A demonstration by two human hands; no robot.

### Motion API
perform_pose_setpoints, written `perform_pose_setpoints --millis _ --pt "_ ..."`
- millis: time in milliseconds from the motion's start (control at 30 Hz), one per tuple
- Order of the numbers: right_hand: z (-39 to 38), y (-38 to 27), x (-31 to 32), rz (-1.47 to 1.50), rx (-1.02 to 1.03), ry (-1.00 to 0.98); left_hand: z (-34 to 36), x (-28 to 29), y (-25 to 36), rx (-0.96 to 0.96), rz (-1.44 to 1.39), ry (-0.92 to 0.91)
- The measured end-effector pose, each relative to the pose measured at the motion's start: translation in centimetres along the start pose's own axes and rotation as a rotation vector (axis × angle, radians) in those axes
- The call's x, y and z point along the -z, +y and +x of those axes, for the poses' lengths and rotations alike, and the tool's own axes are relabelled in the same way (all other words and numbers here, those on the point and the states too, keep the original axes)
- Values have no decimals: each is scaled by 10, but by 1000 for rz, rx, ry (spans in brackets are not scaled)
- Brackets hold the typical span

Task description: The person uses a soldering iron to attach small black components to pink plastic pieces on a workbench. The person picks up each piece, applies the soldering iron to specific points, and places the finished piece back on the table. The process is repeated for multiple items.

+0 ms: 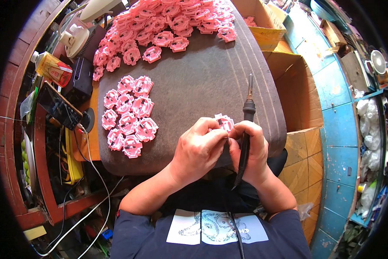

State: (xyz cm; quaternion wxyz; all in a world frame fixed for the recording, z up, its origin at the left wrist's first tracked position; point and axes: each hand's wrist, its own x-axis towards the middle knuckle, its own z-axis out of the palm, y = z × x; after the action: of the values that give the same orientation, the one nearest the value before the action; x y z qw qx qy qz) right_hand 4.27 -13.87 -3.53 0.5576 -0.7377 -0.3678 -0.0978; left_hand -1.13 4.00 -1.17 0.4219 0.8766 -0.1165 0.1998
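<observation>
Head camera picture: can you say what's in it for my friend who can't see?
A person's hands hold a small pink part at the near edge of a dark table; the right hand also holds a black soldering iron, tip pointing away. A cluster of similar pink pieces lies to the left, and a big pink heap farther back.

Left fingers [213,137] at pink part [224,122]; right fingers [256,129] there too, holding soldering iron [248,110] (tip pointing away).
</observation>
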Motion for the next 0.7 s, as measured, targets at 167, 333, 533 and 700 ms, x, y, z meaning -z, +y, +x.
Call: perform_pose_setpoints --millis 167,333,533,700 --pt "0 1 0 -66 27 19 3 -2 -2 -1 -7 6" --pt "4 -1 -4 -168 272 166 5 -1 0 14 14 1" --pt "-4 -1 -2 -259 362 69 4 -4 -1 30 16 16" --pt "-2 0 -3 -208 311 75 3 -4 -1 62 -5 51"
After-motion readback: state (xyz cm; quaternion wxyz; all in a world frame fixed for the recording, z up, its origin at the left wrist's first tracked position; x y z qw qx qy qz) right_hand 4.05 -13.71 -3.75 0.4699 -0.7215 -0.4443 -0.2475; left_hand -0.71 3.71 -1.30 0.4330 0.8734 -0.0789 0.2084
